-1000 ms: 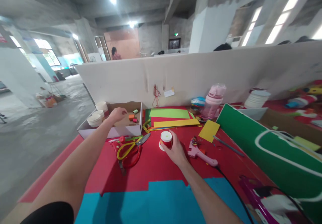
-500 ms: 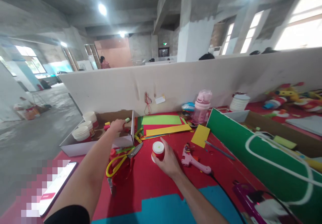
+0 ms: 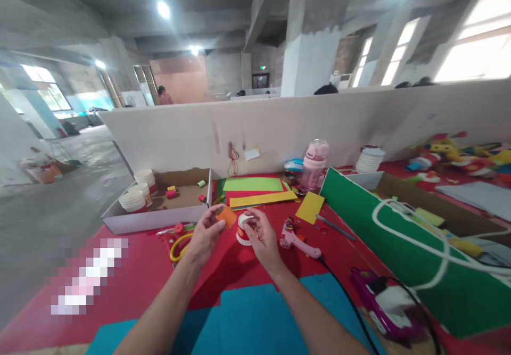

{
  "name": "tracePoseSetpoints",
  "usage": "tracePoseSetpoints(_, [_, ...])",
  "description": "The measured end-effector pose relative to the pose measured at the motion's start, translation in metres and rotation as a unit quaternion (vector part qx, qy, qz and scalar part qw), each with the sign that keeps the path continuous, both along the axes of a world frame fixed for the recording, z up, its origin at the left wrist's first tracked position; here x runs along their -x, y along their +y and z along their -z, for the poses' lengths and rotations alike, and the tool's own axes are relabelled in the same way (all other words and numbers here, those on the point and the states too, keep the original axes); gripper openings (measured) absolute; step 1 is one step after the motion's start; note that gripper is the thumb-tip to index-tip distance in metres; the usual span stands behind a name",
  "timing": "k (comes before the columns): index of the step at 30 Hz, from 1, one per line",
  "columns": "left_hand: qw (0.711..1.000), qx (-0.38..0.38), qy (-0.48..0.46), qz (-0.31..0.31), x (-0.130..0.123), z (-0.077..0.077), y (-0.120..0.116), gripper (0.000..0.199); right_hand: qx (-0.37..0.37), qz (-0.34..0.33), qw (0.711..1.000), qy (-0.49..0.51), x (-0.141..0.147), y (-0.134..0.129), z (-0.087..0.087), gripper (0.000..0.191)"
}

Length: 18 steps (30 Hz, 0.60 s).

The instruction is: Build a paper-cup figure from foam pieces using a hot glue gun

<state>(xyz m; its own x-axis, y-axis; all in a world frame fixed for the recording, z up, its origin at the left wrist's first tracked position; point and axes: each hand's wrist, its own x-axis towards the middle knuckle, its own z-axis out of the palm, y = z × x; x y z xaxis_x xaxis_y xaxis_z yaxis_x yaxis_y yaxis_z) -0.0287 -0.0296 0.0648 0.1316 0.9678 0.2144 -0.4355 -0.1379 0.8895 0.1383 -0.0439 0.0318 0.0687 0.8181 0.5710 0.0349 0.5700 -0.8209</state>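
Note:
My left hand (image 3: 207,233) pinches a small orange paper piece (image 3: 227,216) between thumb and fingers, above the red table. Just right of it stands a small red and white paper cup (image 3: 241,233), upside down. My right hand (image 3: 260,233) is at the cup's right side with bent fingers; whether they grip anything is hidden. A pink glue gun (image 3: 300,243) lies to the right of that hand. Yellow-handled scissors (image 3: 178,247) lie partly behind my left hand.
A cardboard box (image 3: 149,221) with stacked cups and small rolls is at the left. A green-sided box (image 3: 371,238) stands right, with a purple power strip (image 3: 385,307) before it. Blue sheets (image 3: 255,312) lie in front; a pink bottle (image 3: 314,166) stands at the back.
My left hand has come back from the left box to beside the cup, with an orange piece in it. My right hand no longer wraps round the cup as before and has its fingers raised.

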Motion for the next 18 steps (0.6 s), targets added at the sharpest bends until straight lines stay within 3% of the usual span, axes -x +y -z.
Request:
tracePoseSetpoints(4, [0.999, 0.005, -0.028, 0.018, -0.019, 0.021, -0.007, 0.048, 0.06, -0.104, 0.991, 0.054, 0.004, 0.001, 0.006, 0.044])
tracePoseSetpoints(9, [0.999, -0.018, -0.015, 0.023, -0.02, 0.022, -0.012, 0.048, 0.069, -0.147, 0.985, 0.061, 0.002, 0.001, 0.004, 0.049])
tracePoseSetpoints(14, [0.998, -0.035, 0.048, 0.035, -0.01, 0.017, -0.016, 0.043, 0.056, -0.097, 0.994, 0.008, 0.001, 0.002, 0.003, 0.036])
tracePoseSetpoints(18, [0.998, 0.001, 0.039, 0.054, -0.005, 0.022, -0.012, 0.036, 0.028, -0.054, 0.998, -0.033, 0.001, 0.0, 0.003, 0.041])
